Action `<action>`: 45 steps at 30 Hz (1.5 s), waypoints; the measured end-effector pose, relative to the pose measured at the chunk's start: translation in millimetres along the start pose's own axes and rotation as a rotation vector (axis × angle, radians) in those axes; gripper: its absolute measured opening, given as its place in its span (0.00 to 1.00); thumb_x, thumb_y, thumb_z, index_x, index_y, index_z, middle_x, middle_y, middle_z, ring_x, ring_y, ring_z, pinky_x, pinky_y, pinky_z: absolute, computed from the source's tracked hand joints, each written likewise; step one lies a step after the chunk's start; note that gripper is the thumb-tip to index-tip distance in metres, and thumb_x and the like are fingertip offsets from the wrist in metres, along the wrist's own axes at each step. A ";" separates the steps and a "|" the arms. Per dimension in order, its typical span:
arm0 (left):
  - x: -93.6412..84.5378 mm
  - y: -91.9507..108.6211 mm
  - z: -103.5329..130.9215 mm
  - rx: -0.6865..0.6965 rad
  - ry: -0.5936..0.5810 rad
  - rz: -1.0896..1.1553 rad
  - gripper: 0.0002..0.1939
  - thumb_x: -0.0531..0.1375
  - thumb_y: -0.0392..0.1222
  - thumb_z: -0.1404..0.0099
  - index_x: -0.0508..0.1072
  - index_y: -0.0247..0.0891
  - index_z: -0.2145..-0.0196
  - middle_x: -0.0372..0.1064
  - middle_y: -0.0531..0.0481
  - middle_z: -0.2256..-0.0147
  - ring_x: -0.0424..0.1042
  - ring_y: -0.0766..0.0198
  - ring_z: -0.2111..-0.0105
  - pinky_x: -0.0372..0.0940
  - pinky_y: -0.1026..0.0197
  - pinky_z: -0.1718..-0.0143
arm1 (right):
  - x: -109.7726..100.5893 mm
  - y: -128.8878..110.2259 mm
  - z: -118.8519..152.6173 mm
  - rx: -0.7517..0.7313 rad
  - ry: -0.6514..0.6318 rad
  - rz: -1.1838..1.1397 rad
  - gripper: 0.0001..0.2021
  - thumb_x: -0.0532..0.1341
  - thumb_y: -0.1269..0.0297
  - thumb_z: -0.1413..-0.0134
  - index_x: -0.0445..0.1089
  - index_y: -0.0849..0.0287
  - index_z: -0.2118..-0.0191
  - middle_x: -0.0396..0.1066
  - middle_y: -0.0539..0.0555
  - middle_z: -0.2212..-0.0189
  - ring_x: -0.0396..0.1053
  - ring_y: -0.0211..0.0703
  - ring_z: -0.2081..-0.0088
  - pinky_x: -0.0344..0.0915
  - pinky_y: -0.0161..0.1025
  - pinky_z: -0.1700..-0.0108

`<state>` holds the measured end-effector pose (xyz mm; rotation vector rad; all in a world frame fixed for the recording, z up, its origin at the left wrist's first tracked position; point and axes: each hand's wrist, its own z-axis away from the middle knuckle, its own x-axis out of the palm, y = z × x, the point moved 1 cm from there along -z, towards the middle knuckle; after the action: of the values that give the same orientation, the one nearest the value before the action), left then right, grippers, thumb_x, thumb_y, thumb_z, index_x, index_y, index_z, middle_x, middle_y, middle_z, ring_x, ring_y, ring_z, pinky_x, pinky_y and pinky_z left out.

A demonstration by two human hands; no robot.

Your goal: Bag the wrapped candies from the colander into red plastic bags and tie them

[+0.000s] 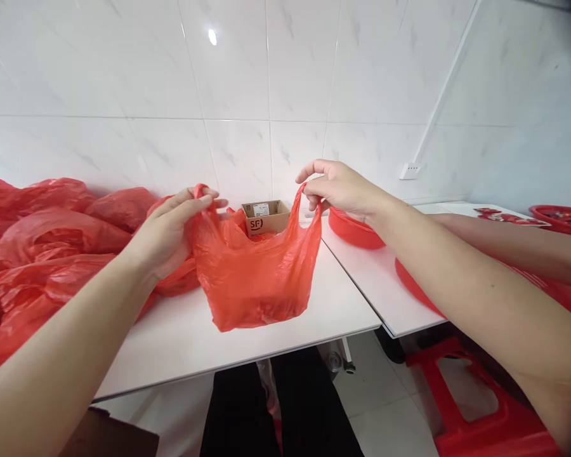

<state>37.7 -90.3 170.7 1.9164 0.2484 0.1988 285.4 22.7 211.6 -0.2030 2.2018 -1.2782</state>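
Note:
A red plastic carrier bag (257, 279) hangs by its two handles between my hands, above the white table near its front edge. My left hand (174, 222) is closed on the left handle, which loops up over the fingers. The right handle is pinched in the fingers of my right hand (330, 187), held a little higher. The bag's lower part sags, and something darker shows faintly through the plastic at its bottom; I cannot make out what it is.
Several filled red plastic bags (61, 235) are heaped on the left. Behind the held bag stands an open cardboard box (268, 218). Red basins (356, 230) sit on the right-hand table, where another person's arm (518, 244) reaches in. Below right is a red stool (495, 406).

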 end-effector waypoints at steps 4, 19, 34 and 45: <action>27.0 6.2 4.4 -0.170 -0.299 -0.076 0.25 0.66 0.45 0.44 0.68 0.45 0.48 0.70 0.51 0.70 0.70 0.63 0.76 0.70 0.57 0.71 | 24.2 -11.3 -1.7 -0.062 -0.114 0.022 0.09 0.60 0.78 0.52 0.66 0.59 0.65 0.66 0.49 0.78 0.68 0.39 0.76 0.66 0.36 0.76; 49.2 -15.0 0.9 -0.346 -0.315 -0.115 0.22 0.58 0.58 0.38 0.78 0.35 0.70 0.53 0.56 0.86 0.52 0.70 0.86 0.60 0.64 0.83 | 57.3 30.9 14.6 -0.310 -0.230 -0.026 0.11 0.53 0.78 0.52 0.63 0.58 0.63 0.67 0.48 0.68 0.67 0.35 0.66 0.65 0.37 0.61; 45.9 -29.5 14.5 0.108 -0.293 -0.649 0.08 0.56 0.33 0.46 0.73 0.42 0.71 0.69 0.54 0.77 0.70 0.61 0.75 0.64 0.60 0.73 | 93.6 65.3 24.5 -0.091 -0.171 -0.270 0.09 0.51 0.64 0.36 0.68 0.56 0.56 0.71 0.52 0.60 0.69 0.40 0.57 0.66 0.38 0.54; 44.3 -47.7 13.6 0.433 -0.183 -0.807 0.12 0.52 0.44 0.33 0.76 0.43 0.61 0.75 0.49 0.58 0.73 0.57 0.58 0.65 0.59 0.57 | 78.7 79.3 32.2 -0.129 -0.222 -0.157 0.19 0.50 0.50 0.35 0.66 0.59 0.68 0.71 0.50 0.69 0.68 0.39 0.65 0.64 0.37 0.59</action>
<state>80.2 -74.5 122.1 2.0754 0.9693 -0.6090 250.6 8.9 101.4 -0.5512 2.1094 -1.1349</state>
